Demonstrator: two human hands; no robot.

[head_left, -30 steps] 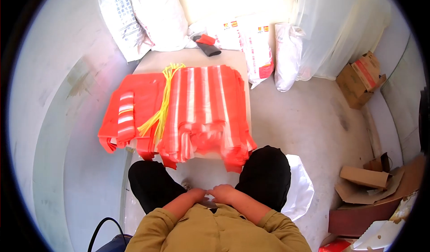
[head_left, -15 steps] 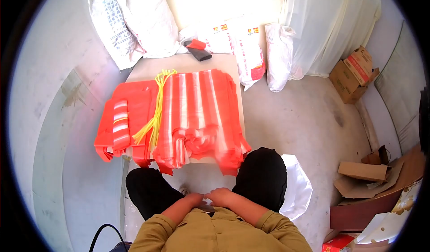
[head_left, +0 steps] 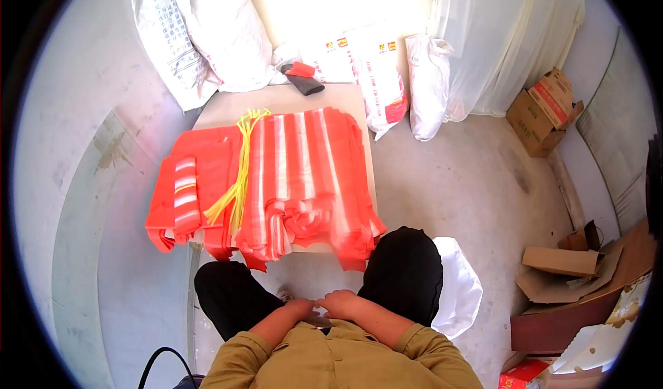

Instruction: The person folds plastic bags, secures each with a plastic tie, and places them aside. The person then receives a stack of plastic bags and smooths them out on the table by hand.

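My left hand (head_left: 302, 309) and my right hand (head_left: 338, 304) meet low over my lap, just in front of my shirt. Both look closed with the fingers curled inward; what they hold, if anything, is too small to make out. Beyond my knees, red-and-white striped plastic bags (head_left: 297, 161) lie in a wide stack on the table (head_left: 276, 97), their near edge bunched and hanging over. Left of them stretches a bundle of yellow ties (head_left: 242, 171). A rolled striped bundle (head_left: 186, 195) rests on the red folded stack (head_left: 214, 154) at the left.
A dark roll with a red piece (head_left: 304, 81) lies at the table's back. White sacks (head_left: 231, 36) stand behind it, and a wrapped sack (head_left: 428, 88) sits on the floor. Cardboard boxes (head_left: 542, 116) are at the right. A white bag (head_left: 457, 289) is beside my right knee.
The view has shifted very slightly. My hands stay together in my lap, and the bags and ties lie as before.
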